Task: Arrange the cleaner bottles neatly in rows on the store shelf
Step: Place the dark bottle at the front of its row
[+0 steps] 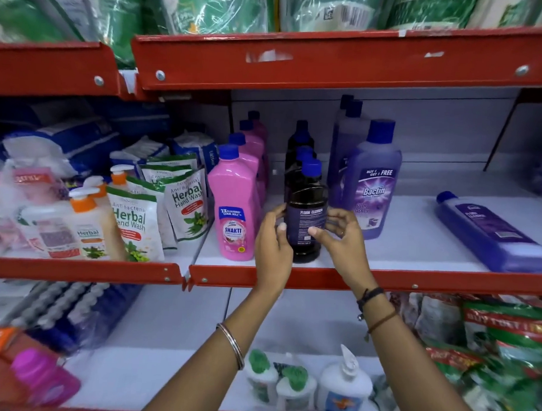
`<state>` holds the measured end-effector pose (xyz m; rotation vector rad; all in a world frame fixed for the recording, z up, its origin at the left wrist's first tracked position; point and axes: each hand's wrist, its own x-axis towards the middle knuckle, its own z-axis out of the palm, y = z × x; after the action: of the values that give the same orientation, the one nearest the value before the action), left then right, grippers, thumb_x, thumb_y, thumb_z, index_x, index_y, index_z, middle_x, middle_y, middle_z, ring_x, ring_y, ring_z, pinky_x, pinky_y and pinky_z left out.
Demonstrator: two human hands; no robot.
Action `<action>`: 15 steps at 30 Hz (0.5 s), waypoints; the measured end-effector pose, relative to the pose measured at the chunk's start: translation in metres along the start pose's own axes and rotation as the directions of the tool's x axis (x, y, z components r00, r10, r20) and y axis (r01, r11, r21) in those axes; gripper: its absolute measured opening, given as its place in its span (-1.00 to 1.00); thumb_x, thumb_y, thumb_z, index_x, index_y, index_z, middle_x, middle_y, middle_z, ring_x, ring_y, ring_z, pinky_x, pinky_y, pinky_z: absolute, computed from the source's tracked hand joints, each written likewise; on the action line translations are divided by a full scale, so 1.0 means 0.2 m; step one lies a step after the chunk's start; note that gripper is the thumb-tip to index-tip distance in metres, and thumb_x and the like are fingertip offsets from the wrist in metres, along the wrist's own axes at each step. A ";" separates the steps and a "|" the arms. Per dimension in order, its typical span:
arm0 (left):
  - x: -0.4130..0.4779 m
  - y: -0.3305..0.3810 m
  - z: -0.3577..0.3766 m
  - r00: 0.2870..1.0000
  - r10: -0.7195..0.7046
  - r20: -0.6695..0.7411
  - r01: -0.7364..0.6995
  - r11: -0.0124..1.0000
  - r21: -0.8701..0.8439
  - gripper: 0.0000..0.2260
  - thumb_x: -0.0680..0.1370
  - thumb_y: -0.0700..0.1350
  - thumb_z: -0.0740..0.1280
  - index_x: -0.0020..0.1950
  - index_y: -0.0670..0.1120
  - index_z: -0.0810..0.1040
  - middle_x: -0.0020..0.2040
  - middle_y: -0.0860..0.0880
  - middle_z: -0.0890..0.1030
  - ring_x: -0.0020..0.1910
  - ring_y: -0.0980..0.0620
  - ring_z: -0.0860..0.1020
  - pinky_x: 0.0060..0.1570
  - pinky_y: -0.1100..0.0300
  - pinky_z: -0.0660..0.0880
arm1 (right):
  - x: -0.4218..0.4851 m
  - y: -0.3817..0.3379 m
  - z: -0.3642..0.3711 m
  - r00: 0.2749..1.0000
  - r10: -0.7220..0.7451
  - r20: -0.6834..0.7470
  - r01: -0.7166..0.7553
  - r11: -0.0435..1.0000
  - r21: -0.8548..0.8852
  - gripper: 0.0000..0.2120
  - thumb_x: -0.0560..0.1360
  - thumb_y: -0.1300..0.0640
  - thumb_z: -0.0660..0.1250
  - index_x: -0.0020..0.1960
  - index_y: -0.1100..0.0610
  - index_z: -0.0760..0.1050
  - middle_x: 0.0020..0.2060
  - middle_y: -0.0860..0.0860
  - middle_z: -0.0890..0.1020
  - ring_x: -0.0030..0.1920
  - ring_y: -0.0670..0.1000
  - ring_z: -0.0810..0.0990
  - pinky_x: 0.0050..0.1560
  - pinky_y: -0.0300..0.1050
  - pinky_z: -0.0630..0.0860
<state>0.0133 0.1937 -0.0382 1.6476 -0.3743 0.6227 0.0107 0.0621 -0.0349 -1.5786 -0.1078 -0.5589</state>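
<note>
Two hands, my left hand (273,236) and right hand (339,235), cup the upright dark bottle (306,219) on the shelf (415,256); fingers (316,231) loosely curled, grip uncertain; label print blurred.

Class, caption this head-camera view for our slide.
Both hands, left and right, steady a dark floor cleaner bottle on the shelf.
</note>
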 end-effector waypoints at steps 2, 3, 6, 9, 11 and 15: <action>0.01 0.00 -0.01 1.000 -0.022 -0.019 0.022 1.000 -0.014 -0.72 0.57 -0.27 0.13 0.23 -0.04 0.43 0.08 0.01 0.59 0.08 0.14 0.54 0.04 0.36 0.48 | -0.01 0.01 -0.01 1.000 -0.007 0.017 0.008 0.999 -0.039 -0.58 0.39 0.23 0.45 0.19 0.14 0.40 0.13 0.08 0.54 0.08 -0.12 0.55 0.09 -0.34 0.52; 0.02 -0.01 -0.02 0.998 -0.047 -0.031 0.047 0.999 -0.021 -0.70 0.55 -0.30 0.16 0.22 -0.04 0.43 0.02 0.05 0.59 0.02 0.18 0.54 -0.01 0.37 0.48 | 0.00 0.01 -0.01 0.999 -0.009 0.033 0.012 0.998 -0.068 -0.60 0.41 0.21 0.43 0.21 0.10 0.42 0.16 0.10 0.52 0.07 -0.14 0.54 0.05 -0.39 0.50; 0.03 -0.01 -0.03 0.994 -0.113 0.001 0.113 0.992 -0.061 -0.66 0.52 -0.32 0.22 0.22 0.00 0.39 -0.06 0.15 0.55 -0.09 0.28 0.51 -0.06 0.32 0.49 | 0.00 0.02 -0.03 0.989 0.015 0.144 -0.002 0.996 -0.085 -0.62 0.44 0.13 0.40 0.23 0.04 0.44 0.15 0.12 0.54 0.06 -0.08 0.55 0.12 -0.24 0.50; 0.03 -0.01 -0.03 0.985 -0.118 0.123 0.126 0.990 -0.058 -0.62 0.56 -0.29 0.16 0.32 0.03 0.29 0.09 0.13 0.51 0.08 0.24 0.48 0.09 0.39 0.44 | 0.00 0.00 -0.03 0.974 0.051 0.220 -0.050 0.999 -0.010 -0.59 0.39 0.10 0.44 0.19 0.05 0.42 0.11 0.01 0.58 0.09 -0.09 0.59 0.17 -0.13 0.52; 0.04 0.00 -0.03 0.967 -0.147 0.208 0.158 0.987 -0.037 -0.56 0.58 -0.27 0.14 0.42 0.01 0.19 0.19 0.07 0.48 0.18 0.16 0.45 0.19 0.33 0.39 | 0.00 -0.01 -0.02 0.964 0.037 0.263 -0.035 0.999 -0.011 -0.66 0.41 0.19 0.44 0.12 0.03 0.43 0.08 -0.03 0.61 0.07 -0.14 0.61 0.13 -0.20 0.53; 0.05 -0.02 -0.04 0.951 -0.192 0.244 0.198 0.980 0.001 -0.47 0.54 -0.25 0.24 0.46 -0.04 0.14 0.19 0.05 0.47 0.19 0.10 0.47 0.26 0.18 0.40 | 0.00 0.00 -0.02 0.975 -0.029 0.222 0.053 0.994 -0.101 -0.73 0.46 0.16 0.37 0.15 0.00 0.48 0.13 0.05 0.59 0.09 -0.14 0.59 0.13 -0.26 0.50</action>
<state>0.0218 0.2031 -0.0340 1.7185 -0.3876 0.2673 0.0096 0.0581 -0.0343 -1.7426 -0.2827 -0.4252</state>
